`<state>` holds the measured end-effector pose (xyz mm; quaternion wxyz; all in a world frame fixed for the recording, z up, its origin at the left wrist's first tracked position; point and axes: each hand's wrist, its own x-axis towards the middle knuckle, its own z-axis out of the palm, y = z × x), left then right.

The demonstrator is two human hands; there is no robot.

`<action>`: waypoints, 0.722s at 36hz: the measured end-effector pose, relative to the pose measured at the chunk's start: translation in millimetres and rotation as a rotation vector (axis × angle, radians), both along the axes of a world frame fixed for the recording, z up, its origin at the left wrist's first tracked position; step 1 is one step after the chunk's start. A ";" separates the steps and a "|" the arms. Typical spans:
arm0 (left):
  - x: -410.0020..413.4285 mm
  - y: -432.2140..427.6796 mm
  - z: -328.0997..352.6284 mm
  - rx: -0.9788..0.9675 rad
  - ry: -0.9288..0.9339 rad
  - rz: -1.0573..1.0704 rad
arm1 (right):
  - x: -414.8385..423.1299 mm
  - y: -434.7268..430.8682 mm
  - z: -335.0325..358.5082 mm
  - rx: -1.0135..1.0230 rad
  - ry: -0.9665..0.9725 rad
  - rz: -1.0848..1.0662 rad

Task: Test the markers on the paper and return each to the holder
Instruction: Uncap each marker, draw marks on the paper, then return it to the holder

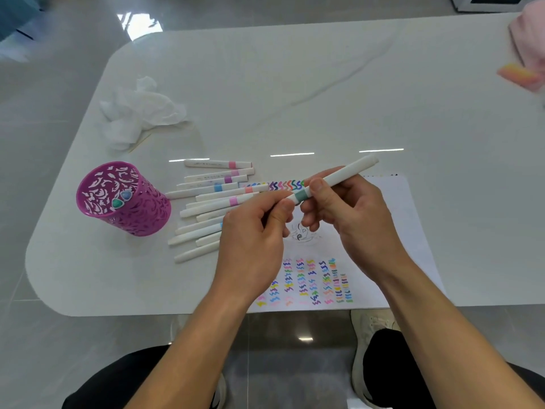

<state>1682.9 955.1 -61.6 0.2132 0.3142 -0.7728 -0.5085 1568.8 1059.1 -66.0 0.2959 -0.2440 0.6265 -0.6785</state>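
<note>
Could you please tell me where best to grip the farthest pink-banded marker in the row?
Pinch that pink-banded marker mid-barrel from above, across its long sides: it lies flat on the table, with a gap to the next marker.

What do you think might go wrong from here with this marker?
The left hand and right hand grip the marker above the paper; if the tip comes bare, a slip could leave a stray mark. The loose markers lie beside the left hand, so reaching for the holder might scatter them.

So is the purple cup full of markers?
No, the purple cup holds just two markers; loose markers lie beside it on the table.
</note>
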 end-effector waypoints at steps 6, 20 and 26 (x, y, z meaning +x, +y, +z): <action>-3.8 2.7 -1.6 -0.011 0.010 0.004 | -7.2 4.0 -2.3 -0.016 -0.042 0.027; -5.0 0.1 -2.5 -0.057 0.002 0.011 | -8.3 0.1 -11.5 -0.012 -0.147 0.058; -2.8 -8.8 0.1 -0.043 0.052 0.088 | -9.5 -5.6 -12.8 0.163 -0.023 0.047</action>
